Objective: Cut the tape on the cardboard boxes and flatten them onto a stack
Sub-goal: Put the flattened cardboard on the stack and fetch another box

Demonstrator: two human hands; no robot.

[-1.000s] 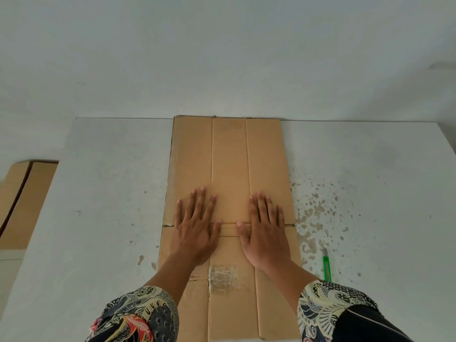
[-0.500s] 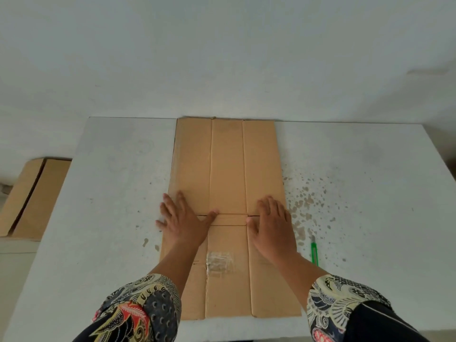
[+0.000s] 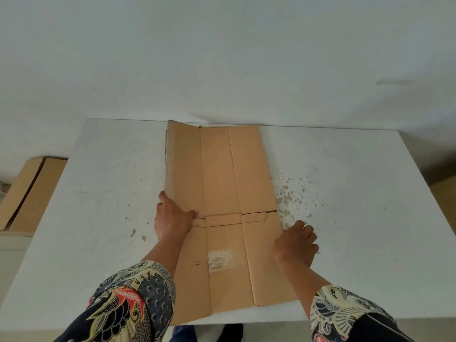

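Across the middle of the white table (image 3: 98,218) a flattened cardboard box (image 3: 217,174) is lying with its long axis running from the person's near edge straight away toward the far edge, its near end hanging slightly past the table's front. Two lengthwise creases are dividing it into three brown strips, a crosswise flap line is showing partway down, and a patch of clear tape (image 3: 219,260) is shining on the middle strip near the person. Its far left corner is lifting a little off the surface. The left hand (image 3: 172,218) is gripping the box's left edge at the flap line, thumb lying on top and fingers curling round the rim. The right hand (image 3: 296,245) is sitting at the box's right edge with its fingers curled downward beside the cardboard; whether they are pinching the edge I cannot tell. Both forearms are wearing patterned sleeves (image 3: 133,302). Brownish specks are dotting the table just right of the box. Off the table's left side, lower down, more flat cardboard (image 3: 27,193) is lying.
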